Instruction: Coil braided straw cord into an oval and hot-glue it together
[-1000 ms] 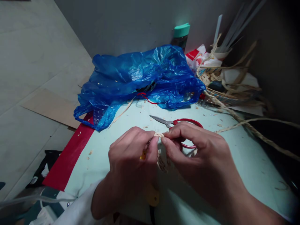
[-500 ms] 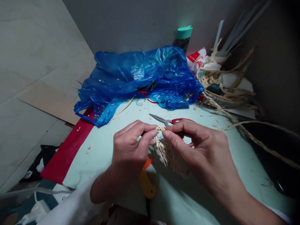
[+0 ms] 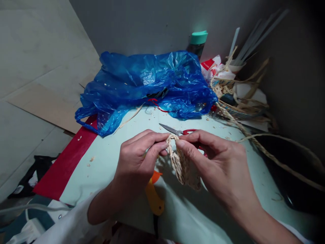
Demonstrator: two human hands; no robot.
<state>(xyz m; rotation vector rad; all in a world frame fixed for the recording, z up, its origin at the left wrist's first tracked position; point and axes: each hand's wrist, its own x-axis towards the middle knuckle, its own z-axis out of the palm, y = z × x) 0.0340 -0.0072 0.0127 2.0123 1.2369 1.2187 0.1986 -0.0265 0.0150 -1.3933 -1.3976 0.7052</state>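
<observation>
Pinches one plaited straw piece (image 3: 178,166) with two hands, using the left hand (image 3: 135,157) at the left side of its looped top edge and the right hand (image 3: 220,159) at the right side, with each thumb set narrowly against its forefinger. Leaves the top of the loop bare between the two sets of fingertips and lets the rest hang below them, nearer the right palm. Cannot tell how the other right-hand fingers meet it. Has one pair of scissors (image 3: 172,130) just beyond the fingertips, pointing left and partly covered by the right hand. Has one yellow tool (image 3: 155,200) with an orange end below the left hand, toward the near edge of the table (image 3: 101,169). Shows one red strip (image 3: 63,162) along the left edge. Has one crumpled blue bag (image 3: 147,78) across the far edge, with one green-capped bottle (image 3: 198,38) behind it. Has one basket (image 3: 228,108) of straw scraps near the far right corner, one red-and-white packet (image 3: 210,64) beside it, and one braided cord (image 3: 238,123) running thence toward the right edge.
</observation>
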